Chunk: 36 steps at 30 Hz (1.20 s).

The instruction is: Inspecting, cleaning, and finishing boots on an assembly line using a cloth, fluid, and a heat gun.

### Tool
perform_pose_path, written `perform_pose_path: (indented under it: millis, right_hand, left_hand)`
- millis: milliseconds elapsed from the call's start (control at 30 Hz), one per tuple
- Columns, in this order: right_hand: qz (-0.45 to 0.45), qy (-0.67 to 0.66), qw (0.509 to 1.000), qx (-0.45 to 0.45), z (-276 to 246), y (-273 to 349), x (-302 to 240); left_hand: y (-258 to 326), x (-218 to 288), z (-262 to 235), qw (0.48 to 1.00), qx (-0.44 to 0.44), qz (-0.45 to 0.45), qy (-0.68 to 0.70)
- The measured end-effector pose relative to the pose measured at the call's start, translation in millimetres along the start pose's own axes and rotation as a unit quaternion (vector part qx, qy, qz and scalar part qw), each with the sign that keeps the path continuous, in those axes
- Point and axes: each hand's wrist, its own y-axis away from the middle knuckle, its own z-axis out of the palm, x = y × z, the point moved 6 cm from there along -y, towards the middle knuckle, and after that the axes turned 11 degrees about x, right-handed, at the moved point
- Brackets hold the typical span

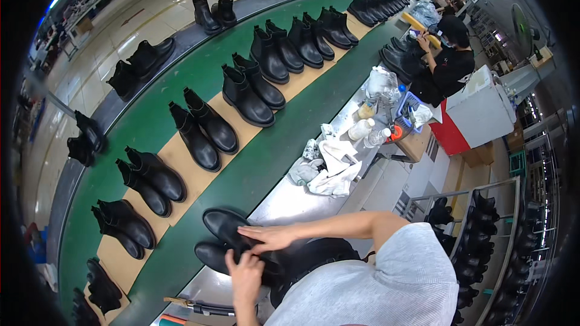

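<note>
A pair of black ankle boots lies in front of me at the belt's near edge, toes pointing left. The farther boot (226, 224) has my right hand (270, 238) on its upper, palm down and fingers stretched out. Over the nearer boot (211, 257) is my left hand (246, 271), its fingers apart and slightly bent, a little blurred. The boot shafts are partly hidden by my hands, and their rear ends run into the dark area at my waist.
On the green conveyor belt (260, 172), pairs of black boots (248, 95) stand on brown paper (172, 163). White rags (332, 163) and bottles (361, 129) lie on the metal ledge (284, 202) at right. A co-worker (450, 60) sits farther along; a boot rack (477, 235) stands behind me.
</note>
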Motion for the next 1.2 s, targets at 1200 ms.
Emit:
perform_pose_path:
  millis: [1200]
  right_hand:
    - [0.272, -0.275, 0.911, 0.145, -50, 5, -7]
  left_hand:
    - [48, -45, 93, 0.233, 0.281, -0.426, 0.827]
